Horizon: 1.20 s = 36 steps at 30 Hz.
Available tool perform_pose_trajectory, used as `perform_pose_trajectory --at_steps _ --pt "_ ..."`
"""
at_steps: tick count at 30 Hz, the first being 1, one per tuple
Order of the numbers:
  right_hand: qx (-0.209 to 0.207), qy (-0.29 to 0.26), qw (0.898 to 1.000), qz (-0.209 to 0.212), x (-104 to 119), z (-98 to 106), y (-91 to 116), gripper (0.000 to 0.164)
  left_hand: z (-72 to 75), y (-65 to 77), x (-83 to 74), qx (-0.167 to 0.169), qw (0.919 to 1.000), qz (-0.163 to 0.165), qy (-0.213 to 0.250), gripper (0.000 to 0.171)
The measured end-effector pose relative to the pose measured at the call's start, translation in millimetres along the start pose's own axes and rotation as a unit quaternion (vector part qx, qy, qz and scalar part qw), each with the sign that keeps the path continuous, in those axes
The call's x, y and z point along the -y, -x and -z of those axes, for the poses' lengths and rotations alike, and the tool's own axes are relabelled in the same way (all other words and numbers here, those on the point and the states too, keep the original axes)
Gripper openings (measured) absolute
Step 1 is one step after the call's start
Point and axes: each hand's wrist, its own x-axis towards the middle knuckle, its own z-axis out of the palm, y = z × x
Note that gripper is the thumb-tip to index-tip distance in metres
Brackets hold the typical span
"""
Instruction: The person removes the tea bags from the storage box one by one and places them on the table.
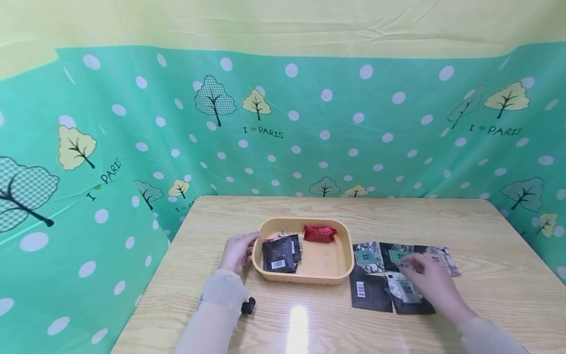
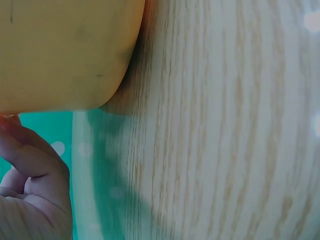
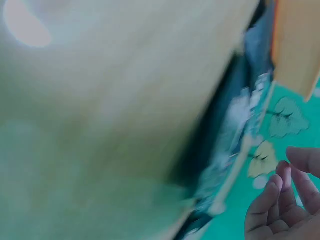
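My left hand (image 1: 235, 251) grips the left rim of a yellow plastic tray (image 1: 305, 279). Inside the tray, dark sachets (image 1: 277, 253) lie at the left, and a shiny red packet (image 1: 320, 234) sits at the back. My right hand (image 1: 431, 281) hovers over flat sachets to the right of the tray, fingers loosely bent. In the right wrist view nothing shows between its thumb and fingers (image 3: 285, 190). Below it are a black sachet with a grey label (image 1: 409, 295) and one with a green label (image 1: 398, 255). A black sachet with a barcode (image 1: 371, 293) lies beside them.
A patterned sachet with a green label (image 1: 368, 256) lies against the tray's right side; another patterned sachet (image 1: 448, 260) is at the row's far end. A small black object (image 1: 248, 306) shows by my left sleeve. Green dotted cloth (image 1: 327, 123) hangs behind the wooden table (image 1: 495, 236).
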Motion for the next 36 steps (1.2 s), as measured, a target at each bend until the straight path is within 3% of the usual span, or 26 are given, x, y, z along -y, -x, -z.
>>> perform_pose_trajectory --at_steps 8,13,21,28,36 --pt "0.009 0.010 1.000 0.024 51.5 -12.4 -26.0 0.033 0.1 -2.3 3.1 -0.003 1.0000 0.000 0.003 0.035" --pt "0.022 0.009 0.999 0.047 72.2 -26.6 -45.0 0.035 -1.0 -3.3 4.5 -0.006 1.0000 -0.001 0.006 0.035" --pt "0.026 0.034 0.994 0.102 95.5 -51.7 -66.4 0.035 1.7 -2.7 5.8 -0.013 0.9999 0.000 0.003 0.031" --pt "-0.007 0.097 0.983 0.155 109.0 -66.0 -79.1 0.037 1.5 -4.5 6.1 -0.010 0.9998 -0.004 0.016 0.031" --pt "-0.016 0.155 0.972 0.174 116.5 -83.6 -88.2 0.039 -1.2 -2.7 3.3 -0.011 0.9998 -0.007 0.014 0.034"
